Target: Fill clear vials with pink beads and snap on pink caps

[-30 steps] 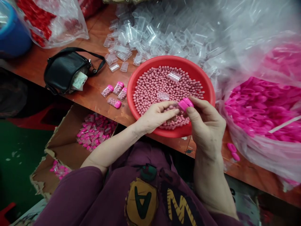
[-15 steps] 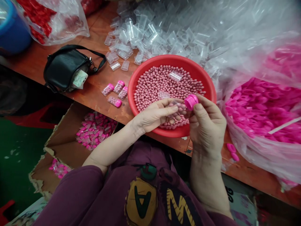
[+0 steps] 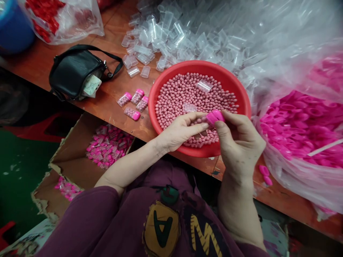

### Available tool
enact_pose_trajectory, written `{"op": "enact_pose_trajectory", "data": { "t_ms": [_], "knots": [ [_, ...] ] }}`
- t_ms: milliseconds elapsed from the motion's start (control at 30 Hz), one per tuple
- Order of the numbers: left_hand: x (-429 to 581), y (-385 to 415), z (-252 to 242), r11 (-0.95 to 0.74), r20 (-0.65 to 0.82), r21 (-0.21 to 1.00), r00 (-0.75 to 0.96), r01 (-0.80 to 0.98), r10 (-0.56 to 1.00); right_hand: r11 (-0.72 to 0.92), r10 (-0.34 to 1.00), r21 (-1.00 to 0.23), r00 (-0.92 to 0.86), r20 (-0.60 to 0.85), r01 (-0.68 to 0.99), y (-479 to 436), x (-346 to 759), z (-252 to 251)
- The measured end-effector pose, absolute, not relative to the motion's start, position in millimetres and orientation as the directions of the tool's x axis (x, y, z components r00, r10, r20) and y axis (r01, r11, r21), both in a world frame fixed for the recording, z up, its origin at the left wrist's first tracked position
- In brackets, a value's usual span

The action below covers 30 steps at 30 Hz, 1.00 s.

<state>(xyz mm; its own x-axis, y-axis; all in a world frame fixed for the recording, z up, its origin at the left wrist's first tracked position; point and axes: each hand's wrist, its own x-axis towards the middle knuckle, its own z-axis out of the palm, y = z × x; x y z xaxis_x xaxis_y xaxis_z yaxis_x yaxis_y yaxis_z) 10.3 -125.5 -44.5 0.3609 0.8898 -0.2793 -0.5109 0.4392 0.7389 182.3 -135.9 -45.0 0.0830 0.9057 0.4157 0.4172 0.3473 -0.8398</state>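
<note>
Head view: the right hand [image 3: 241, 142] has pressed the pink cap [image 3: 215, 116] down toward the small clear case [image 3: 201, 125], where half a second ago the cap stood lifted and turned outward. Its grip is clamped on the cap; the left hand [image 3: 180, 131] has its grip pinched on the case. Both sit over the red bowl [image 3: 160, 89] at its 5 o'clock edge, above the pink beads [image 3: 187, 92]. The capping looks nearly closed.

The purple garment [image 3: 171, 221] bears large letters "A" and "W", seen upside down.
</note>
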Motion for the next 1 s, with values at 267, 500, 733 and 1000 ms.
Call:
{"op": "enact_pose_trajectory", "data": {
  "t_ms": [267, 500, 733, 1000],
  "knots": [
    [12, -127, -40, 0.413, -0.259, 0.757, 0.348, -0.507, 0.901, 0.377, 0.9, -0.837, 0.057, 0.432, 0.397, -133, 184, -48],
    [15, -129, -39, 0.381, -0.27, 0.765, 0.279, -0.519, 0.922, 0.409, 0.874, -0.765, 0.027, 0.485, 0.498, -134, 182, -46],
    [16, -129, -37, 0.365, -0.284, 0.78, 0.233, -0.507, 0.93, 0.475, 0.844, -0.708, -0.043, 0.534, 0.522, -132, 175, -53],
    [18, -121, -38, 0.413, -0.369, 0.783, 0.188, -0.465, 0.91, 0.538, 0.829, -0.487, -0.326, 0.454, 0.688, -122, 179, -58]
  ]
}}
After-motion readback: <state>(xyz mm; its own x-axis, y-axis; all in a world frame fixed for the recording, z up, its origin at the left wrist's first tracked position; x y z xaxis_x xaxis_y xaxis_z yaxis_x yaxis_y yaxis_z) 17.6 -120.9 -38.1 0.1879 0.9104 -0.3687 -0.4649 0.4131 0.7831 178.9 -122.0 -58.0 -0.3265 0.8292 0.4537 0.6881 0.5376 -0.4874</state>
